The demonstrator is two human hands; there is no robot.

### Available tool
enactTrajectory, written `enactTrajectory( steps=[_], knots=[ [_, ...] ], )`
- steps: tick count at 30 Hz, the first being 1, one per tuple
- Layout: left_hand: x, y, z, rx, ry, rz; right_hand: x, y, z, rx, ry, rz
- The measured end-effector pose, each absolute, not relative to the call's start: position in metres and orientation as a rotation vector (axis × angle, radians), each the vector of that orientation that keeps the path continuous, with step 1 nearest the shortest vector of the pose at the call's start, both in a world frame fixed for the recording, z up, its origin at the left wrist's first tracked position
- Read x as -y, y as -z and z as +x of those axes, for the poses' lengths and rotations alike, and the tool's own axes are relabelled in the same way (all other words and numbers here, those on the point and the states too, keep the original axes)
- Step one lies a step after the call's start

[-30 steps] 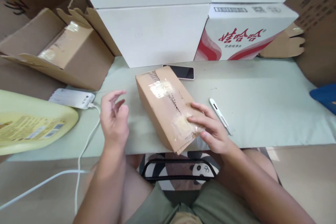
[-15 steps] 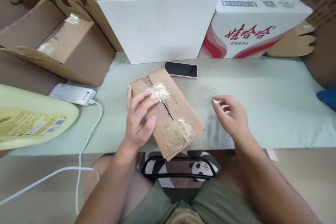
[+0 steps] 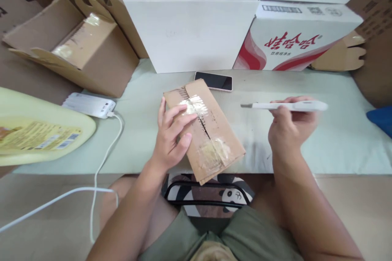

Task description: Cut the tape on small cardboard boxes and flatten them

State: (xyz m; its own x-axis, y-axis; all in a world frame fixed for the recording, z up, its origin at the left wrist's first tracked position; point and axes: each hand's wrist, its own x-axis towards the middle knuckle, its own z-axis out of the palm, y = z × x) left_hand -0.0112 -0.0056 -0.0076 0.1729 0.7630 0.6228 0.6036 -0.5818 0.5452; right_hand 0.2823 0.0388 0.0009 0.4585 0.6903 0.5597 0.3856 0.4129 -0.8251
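A small taped cardboard box [image 3: 214, 126] lies at a slant near the table's front edge, one corner jutting past it. Clear tape covers both ends of its top seam, and a dark gap shows in the seam between them. My left hand [image 3: 173, 134] rests on the box's left side with its fingers spread. To the right of the box, my right hand [image 3: 289, 124] is closed around a white utility knife [image 3: 303, 106]. The knife is held level above the table, its grey tip pointing left toward the box.
Behind the box lies a phone [image 3: 214, 81]. White cartons [image 3: 196, 34] line the back, with open brown boxes [image 3: 107, 57] at left. A power bank [image 3: 88, 105] with a white cable [image 3: 105, 157] sits beside a yellow bottle [image 3: 45, 126]. Something blue [image 3: 381, 120] is at the right edge.
My right hand has turned and moved slightly right, bringing the utility knife's white body into plain view. My left hand stays on the box. The whole view has shifted a little.
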Motion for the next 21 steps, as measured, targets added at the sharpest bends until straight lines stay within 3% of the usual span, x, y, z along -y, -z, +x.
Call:
enactTrajectory(
  steps=[7, 21],
  knots=[
    [0.010, 0.009, -0.004, -1.286, -1.407, 2.272, -0.010, -0.048, 0.216, 1.322, -0.416, -0.795],
    [0.014, 0.004, -0.004, -1.335, -1.358, 2.297, 0.002, -0.049, 0.225, 1.955, -0.369, -0.915]
  ],
)
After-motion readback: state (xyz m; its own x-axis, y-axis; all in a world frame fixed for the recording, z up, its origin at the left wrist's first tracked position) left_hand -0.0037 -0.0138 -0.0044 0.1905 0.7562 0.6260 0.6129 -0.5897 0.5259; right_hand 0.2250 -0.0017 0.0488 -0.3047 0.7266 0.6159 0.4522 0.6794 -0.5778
